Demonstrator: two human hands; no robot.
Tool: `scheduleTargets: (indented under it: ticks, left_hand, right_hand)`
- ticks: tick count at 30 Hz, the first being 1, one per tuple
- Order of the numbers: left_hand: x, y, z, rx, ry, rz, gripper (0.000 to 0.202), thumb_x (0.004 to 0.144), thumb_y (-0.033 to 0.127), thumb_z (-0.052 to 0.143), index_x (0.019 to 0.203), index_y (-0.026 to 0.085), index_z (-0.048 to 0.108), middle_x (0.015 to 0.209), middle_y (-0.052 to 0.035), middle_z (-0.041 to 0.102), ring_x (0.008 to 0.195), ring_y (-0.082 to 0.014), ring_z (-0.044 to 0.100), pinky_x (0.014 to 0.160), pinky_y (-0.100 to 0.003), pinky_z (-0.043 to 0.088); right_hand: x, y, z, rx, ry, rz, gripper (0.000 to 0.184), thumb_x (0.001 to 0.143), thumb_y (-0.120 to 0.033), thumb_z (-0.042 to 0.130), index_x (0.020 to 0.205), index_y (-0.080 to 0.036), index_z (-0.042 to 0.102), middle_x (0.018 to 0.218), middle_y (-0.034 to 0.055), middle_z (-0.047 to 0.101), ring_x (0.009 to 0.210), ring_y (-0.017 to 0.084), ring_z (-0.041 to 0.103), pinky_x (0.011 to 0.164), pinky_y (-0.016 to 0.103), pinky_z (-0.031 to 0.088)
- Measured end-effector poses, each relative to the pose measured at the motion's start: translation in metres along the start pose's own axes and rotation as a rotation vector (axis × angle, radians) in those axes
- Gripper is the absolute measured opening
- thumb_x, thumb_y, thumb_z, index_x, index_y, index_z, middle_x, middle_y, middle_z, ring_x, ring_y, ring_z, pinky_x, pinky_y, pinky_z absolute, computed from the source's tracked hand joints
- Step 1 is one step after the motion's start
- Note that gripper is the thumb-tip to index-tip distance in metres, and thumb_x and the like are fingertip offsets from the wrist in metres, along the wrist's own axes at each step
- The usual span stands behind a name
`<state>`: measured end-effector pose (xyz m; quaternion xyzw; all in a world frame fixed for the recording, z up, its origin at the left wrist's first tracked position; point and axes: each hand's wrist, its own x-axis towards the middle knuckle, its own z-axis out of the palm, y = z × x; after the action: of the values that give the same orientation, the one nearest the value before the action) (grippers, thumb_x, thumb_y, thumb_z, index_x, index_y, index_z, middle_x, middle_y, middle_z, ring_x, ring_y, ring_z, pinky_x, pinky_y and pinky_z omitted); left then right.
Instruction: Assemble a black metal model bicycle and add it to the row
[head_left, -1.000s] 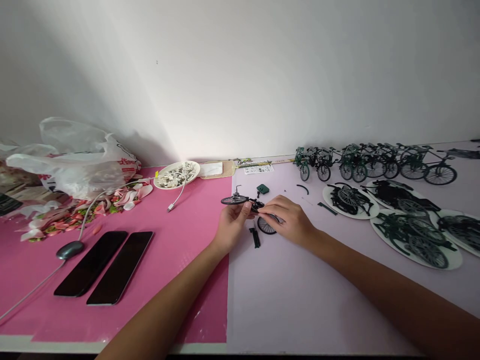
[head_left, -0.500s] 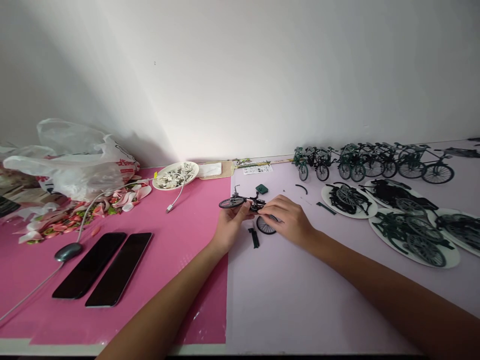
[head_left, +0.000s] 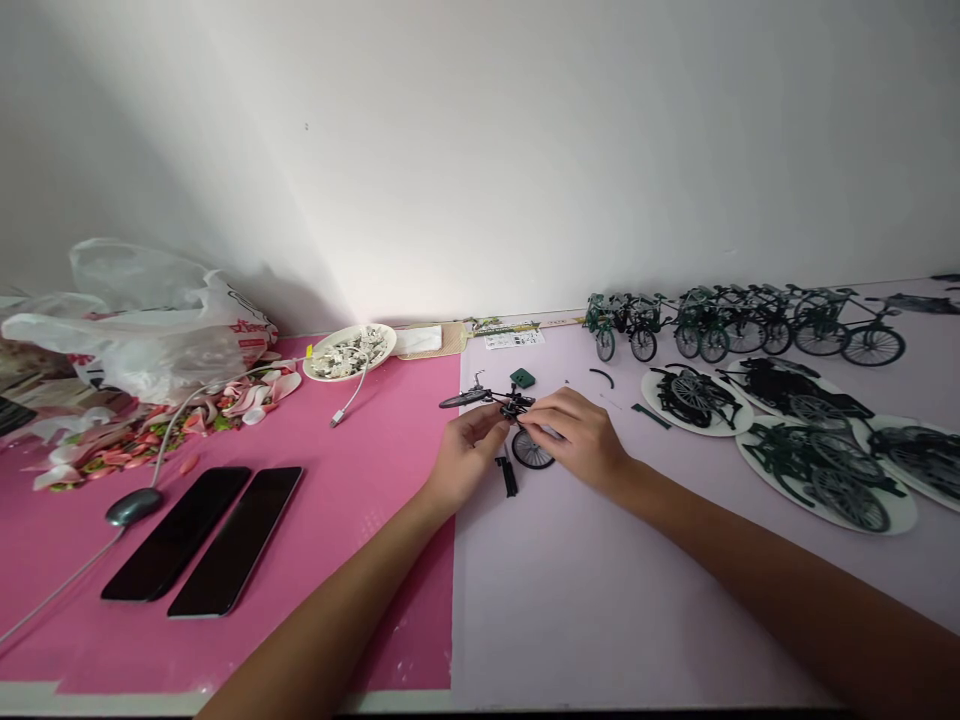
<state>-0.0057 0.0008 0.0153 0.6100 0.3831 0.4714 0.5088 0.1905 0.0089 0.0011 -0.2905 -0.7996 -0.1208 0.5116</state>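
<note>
Between my two hands is a small black toy bicycle [head_left: 491, 396] with one wheel fitted at its left end. My left hand [head_left: 466, 455] is closed on the frame from below, thumb and fingers around its middle. My right hand [head_left: 581, 430] pinches at the frame's right end; any small part in its fingertips is hidden. Just under my right fingers a loose spoked wheel [head_left: 531, 450] lies on the table. A dark strip-like part [head_left: 508, 477] is beside it. Behind the bicycle sits a small green block [head_left: 523, 378].
To the right, a curved black piece [head_left: 601, 377] and a straight piece [head_left: 651, 415] lie near plates [head_left: 742, 425] of bicycle parts. Finished toy bicycles [head_left: 742, 320] stand along the wall. At left are two phones [head_left: 236, 540], a mouse-like device [head_left: 135, 506], plastic bag [head_left: 150, 340] and plate [head_left: 307, 368].
My left thumb and fingers have shifted right along the bicycle frame, toward my right fingertips. The bicycle has tilted slightly, its wheel end a little higher. My right hand stays nearly in place.
</note>
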Motion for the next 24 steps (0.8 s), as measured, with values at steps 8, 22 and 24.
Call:
scheduleTargets:
  ticks: [8, 22, 24]
  left_hand:
    - [0.005, -0.005, -0.004, 0.08, 0.106, 0.034, 0.043, 0.093, 0.056, 0.062, 0.087, 0.018, 0.08, 0.098, -0.0089, 0.079, 0.1, -0.027, 0.07, 0.093, -0.039, 0.052]
    - [0.007, -0.012, -0.003, -0.092, 0.199, -0.082, 0.037, 0.08, 0.049, 0.08, 0.101, 0.019, 0.08, 0.102, -0.0084, 0.077, 0.099, -0.0257, 0.068, 0.084, -0.036, 0.052]
    - [0.007, -0.01, -0.002, -0.096, 0.205, -0.06, 0.035, 0.079, 0.049, 0.081, 0.097, 0.019, 0.079, 0.098, -0.0076, 0.076, 0.096, -0.0248, 0.068, 0.085, -0.036, 0.053]
  right_hand:
    - [-0.001, 0.001, -0.002, 0.023, -0.03, -0.04, 0.022, 0.099, -0.011, 0.061, 0.106, -0.025, 0.076, 0.09, 0.0046, 0.074, 0.081, 0.019, 0.066, 0.072, 0.035, 0.058]
    - [-0.002, 0.002, -0.002, 0.025, -0.086, -0.082, 0.023, 0.095, -0.007, 0.067, 0.106, -0.026, 0.075, 0.091, 0.0035, 0.074, 0.082, 0.02, 0.065, 0.072, 0.034, 0.057]
    - [-0.003, 0.002, -0.002, 0.023, -0.09, -0.082, 0.024, 0.094, -0.007, 0.068, 0.106, -0.026, 0.075, 0.092, 0.0035, 0.074, 0.081, 0.019, 0.065, 0.071, 0.034, 0.057]
